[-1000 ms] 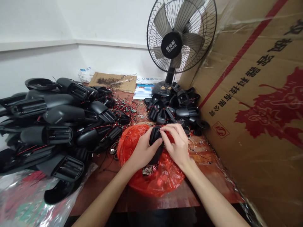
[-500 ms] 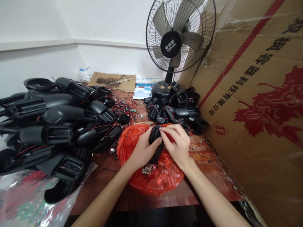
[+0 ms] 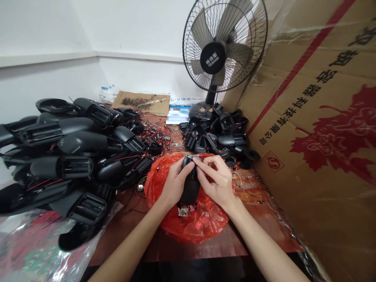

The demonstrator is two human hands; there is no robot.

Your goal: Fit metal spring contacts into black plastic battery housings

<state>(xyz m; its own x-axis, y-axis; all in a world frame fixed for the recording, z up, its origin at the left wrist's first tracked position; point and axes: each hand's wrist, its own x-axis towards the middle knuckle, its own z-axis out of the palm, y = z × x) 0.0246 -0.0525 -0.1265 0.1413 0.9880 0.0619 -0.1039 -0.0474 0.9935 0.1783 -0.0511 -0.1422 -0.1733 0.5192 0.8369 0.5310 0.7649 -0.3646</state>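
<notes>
Just below frame centre, the left hand (image 3: 174,183) grips a black, curved plastic housing (image 3: 189,192); the right hand (image 3: 216,181) pinches its upper end, seemingly adjusting it. The next move calls for steady bracing.

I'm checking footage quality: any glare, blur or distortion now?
Head view: glints on the red bag and clear plastic; head view: print on the blue sheet smeared, the held shell too dark for fine detail; head view: the carton seems stretched toward the edge.

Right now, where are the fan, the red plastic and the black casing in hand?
Fan (image 3: 212,58): head view, on its round hub cover.
Red plastic (image 3: 202,227): head view, on its crumpled near part.
Black casing (image 3: 190,190): head view, on its lower body.
</notes>
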